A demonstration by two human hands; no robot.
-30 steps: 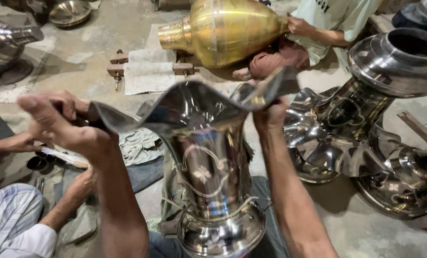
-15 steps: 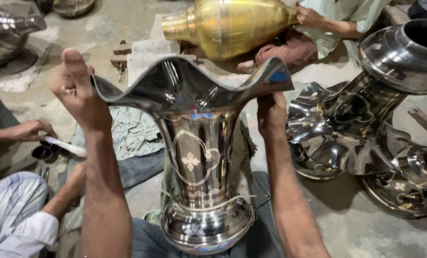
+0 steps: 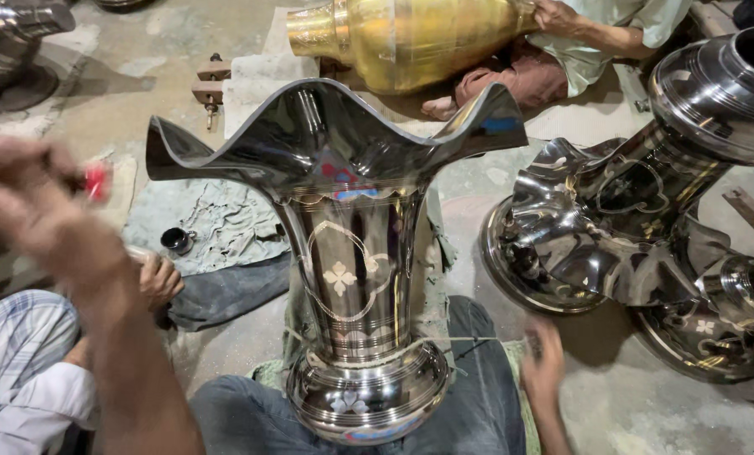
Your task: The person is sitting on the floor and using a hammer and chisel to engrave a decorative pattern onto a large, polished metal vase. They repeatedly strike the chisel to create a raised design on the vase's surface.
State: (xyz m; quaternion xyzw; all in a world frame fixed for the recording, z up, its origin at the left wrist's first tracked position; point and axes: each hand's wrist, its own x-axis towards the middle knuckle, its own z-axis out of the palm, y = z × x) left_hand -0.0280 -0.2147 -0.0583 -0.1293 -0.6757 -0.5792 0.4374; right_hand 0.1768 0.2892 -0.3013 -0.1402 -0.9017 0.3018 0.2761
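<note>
Polished steel fills the middle of the view: a tall silver vase (image 3: 356, 278) with a wavy flared rim stands upright between the person's knees, its round base resting on the lap of dark blue trousers (image 3: 250, 413). An engraved flower and curved lines mark its neck.

Neither hand is on the vase. The left hand (image 3: 35, 211) is raised at the left edge, well apart from the rim and blurred; a small red object (image 3: 97, 181) shows at its fingers, but whether the hand is closed on it or open I cannot tell. The right hand (image 3: 544, 366) is low beside the vase's base, near but not touching it, also blurred, its fingers loosely spread with nothing in them.

To the right, several more silver vases (image 3: 613, 236) lie tilted on the concrete floor (image 3: 141, 76), leaning against each other. At the top, a large brass vessel (image 3: 402, 38) lies on its side, steadied by another person's hand (image 3: 554, 15). At lower left, a second co-worker's hand (image 3: 159, 282) rests near a small black cup (image 3: 177, 240) on a grey cloth (image 3: 217, 223)
</note>
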